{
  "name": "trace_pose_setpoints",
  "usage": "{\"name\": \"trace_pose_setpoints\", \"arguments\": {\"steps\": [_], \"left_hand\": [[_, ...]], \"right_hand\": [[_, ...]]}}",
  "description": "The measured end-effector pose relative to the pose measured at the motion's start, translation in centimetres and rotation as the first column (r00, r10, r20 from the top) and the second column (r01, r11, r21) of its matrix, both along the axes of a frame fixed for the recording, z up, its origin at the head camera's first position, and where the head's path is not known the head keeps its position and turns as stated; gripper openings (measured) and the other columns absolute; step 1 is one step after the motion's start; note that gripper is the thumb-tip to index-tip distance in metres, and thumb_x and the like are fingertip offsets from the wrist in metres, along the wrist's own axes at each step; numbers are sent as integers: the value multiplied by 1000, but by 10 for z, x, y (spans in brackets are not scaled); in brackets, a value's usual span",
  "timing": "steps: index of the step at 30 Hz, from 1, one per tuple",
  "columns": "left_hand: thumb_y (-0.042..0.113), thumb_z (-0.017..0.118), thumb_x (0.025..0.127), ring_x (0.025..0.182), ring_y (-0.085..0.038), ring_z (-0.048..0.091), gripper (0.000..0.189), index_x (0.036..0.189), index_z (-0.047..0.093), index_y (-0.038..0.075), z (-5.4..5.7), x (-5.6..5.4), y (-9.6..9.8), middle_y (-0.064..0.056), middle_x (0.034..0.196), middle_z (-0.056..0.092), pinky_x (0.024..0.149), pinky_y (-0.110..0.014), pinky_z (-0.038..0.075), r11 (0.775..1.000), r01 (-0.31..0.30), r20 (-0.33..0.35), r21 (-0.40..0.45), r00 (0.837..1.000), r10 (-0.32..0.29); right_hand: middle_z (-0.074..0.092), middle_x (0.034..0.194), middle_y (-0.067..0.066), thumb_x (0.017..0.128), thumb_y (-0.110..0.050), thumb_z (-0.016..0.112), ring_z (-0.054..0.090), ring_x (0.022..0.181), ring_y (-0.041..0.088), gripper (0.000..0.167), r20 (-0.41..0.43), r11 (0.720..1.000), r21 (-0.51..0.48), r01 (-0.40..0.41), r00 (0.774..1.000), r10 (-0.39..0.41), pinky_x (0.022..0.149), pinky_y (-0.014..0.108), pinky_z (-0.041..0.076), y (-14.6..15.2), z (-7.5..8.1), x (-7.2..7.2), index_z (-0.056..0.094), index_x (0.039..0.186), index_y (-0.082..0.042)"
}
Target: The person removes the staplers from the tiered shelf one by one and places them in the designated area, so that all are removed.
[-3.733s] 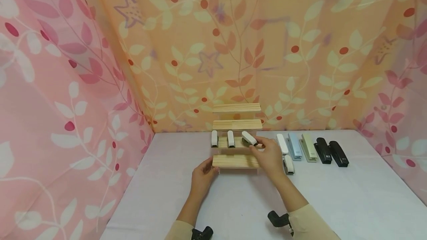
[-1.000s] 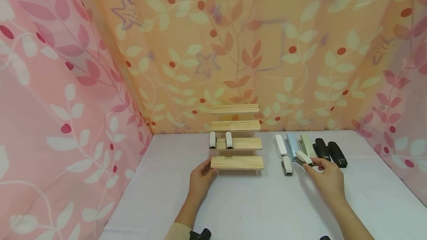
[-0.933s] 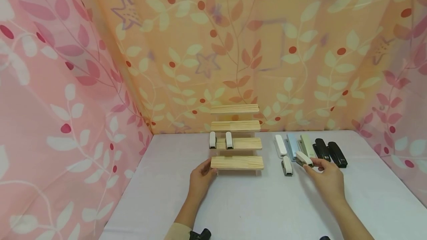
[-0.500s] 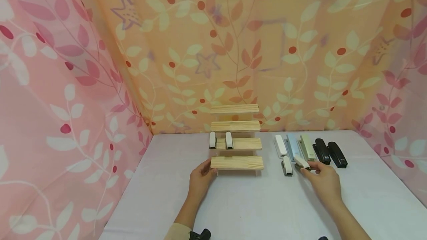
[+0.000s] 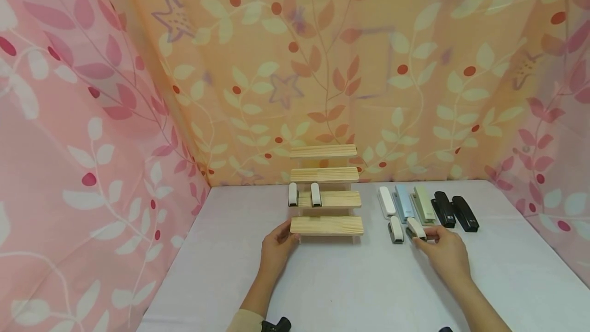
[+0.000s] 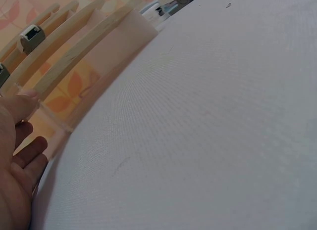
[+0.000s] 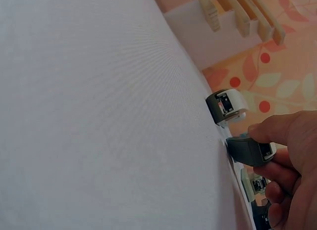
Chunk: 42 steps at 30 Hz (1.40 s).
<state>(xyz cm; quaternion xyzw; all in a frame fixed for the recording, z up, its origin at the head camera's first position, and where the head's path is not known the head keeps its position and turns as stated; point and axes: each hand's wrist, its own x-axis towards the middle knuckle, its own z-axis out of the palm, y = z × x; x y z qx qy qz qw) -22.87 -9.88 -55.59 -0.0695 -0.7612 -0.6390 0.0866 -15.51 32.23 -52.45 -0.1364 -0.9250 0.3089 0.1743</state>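
A small white stapler with a dark base (image 5: 416, 229) is pinched between the thumb and fingers of my right hand (image 5: 444, 255). It is tilted, low at the table beside a second small white stapler (image 5: 396, 230). In the right wrist view its dark base (image 7: 245, 150) faces the camera. My left hand (image 5: 276, 252) grips the left end of the front board (image 5: 327, 226) of a stepped wooden rack, thumb on the board's edge in the left wrist view. Two small white staplers stand on the second board, one at the left end (image 5: 293, 194), one near the middle (image 5: 315, 195).
Behind my right hand lies a row of staplers: a white one (image 5: 386, 202), a light blue one (image 5: 404, 204), a pale green one (image 5: 423, 205) and two black ones, the outer (image 5: 465, 213) farthest right. Patterned curtains (image 5: 322, 65) enclose the white table (image 5: 249, 209).
My right hand has carried the white stapler from the right part of the second board to the table at right, then lowered it slightly. The left hand keeps its grip on the rack.
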Motion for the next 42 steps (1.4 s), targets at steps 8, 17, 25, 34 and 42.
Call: {"name": "trace_pose_setpoints", "arguments": {"steps": [8,17,25,34,42], "left_hand": [[19,84,86,127,-30,63,54,136,66,7,1,2,1,-13,136,67,106,-34,53,1000,-14,31,6,999,13],[22,85,86,125,-30,65,54,135,66,9,1,0,0,-12,134,68,104,-32,55,1000,-14,12,-24,1000,14],[25,85,86,126,-28,64,56,135,66,9,0,0,-1,-11,136,67,103,-28,54,1000,-5,20,-10,1000,6],[27,85,85,126,-29,64,57,136,66,9,-1,-1,-2,-12,136,67,104,-32,54,1000,4,1,1,1000,-4],[27,84,85,128,-29,62,57,136,66,9,-2,0,-2,-12,138,66,106,-32,53,1000,2,18,11,1000,-3]], "right_hand": [[74,91,18,80,-29,87,63,82,32,45,12,1000,5,-18,1000,18,61,33,42,1,-4,2,69,106,3],[73,90,15,78,-33,89,62,83,32,47,15,999,21,-28,999,28,61,36,42,2,-9,-2,68,105,1],[72,88,13,78,-34,89,59,84,32,48,41,1000,20,-15,999,14,62,41,42,1,-10,-1,68,103,2],[71,84,9,77,-33,90,58,82,30,47,44,999,33,-14,999,13,62,37,40,-2,-11,-1,68,102,1],[74,93,13,77,-40,89,60,87,35,53,27,997,80,-12,1000,10,63,42,43,0,-9,1,70,109,-2]]}}
